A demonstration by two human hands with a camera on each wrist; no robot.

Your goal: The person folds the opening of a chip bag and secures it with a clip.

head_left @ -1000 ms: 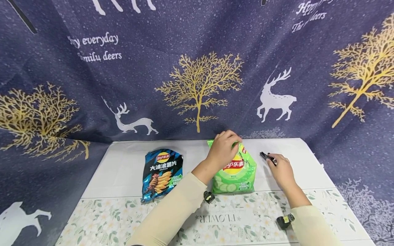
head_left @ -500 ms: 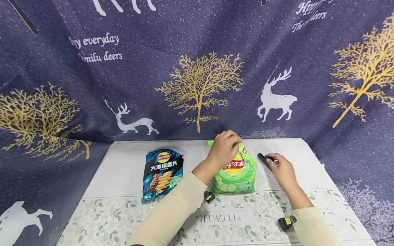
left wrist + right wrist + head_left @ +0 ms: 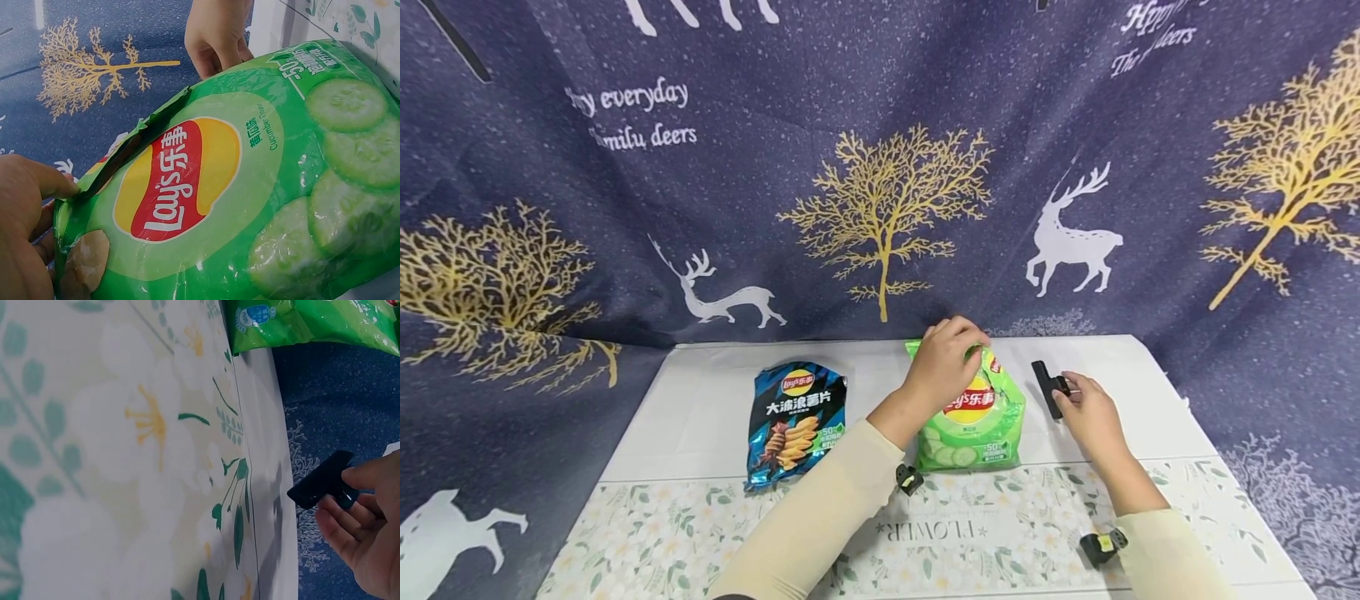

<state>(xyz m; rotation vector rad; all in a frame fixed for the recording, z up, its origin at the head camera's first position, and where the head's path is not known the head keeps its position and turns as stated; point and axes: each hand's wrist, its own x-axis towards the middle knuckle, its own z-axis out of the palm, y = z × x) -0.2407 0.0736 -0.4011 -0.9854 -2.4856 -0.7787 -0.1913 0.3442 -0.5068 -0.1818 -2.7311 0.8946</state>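
Observation:
A green bag of cucumber-flavour chips (image 3: 970,437) stands on the table, its upper edge torn along one side, as the left wrist view shows. My left hand (image 3: 946,362) pinches the bag's top corner between thumb and fingers. To the right of the bag, my right hand (image 3: 1092,421) holds a black bag clip (image 3: 1047,390) by its handle. In the right wrist view the clip (image 3: 322,480) sits between thumb and fingertips, apart from the green bag. Whether the clip's mouth is parted cannot be told.
A blue-and-black chip bag (image 3: 796,425) lies to the left. The table (image 3: 700,417) has a white rear part and a flowered front strip (image 3: 700,525). A dark blue cloth (image 3: 722,208) printed with deer and trees hangs behind it.
The black clip has turned in my right hand, from slanting across to more upright, with its long bar facing the green bag. My left hand and both bags have not moved.

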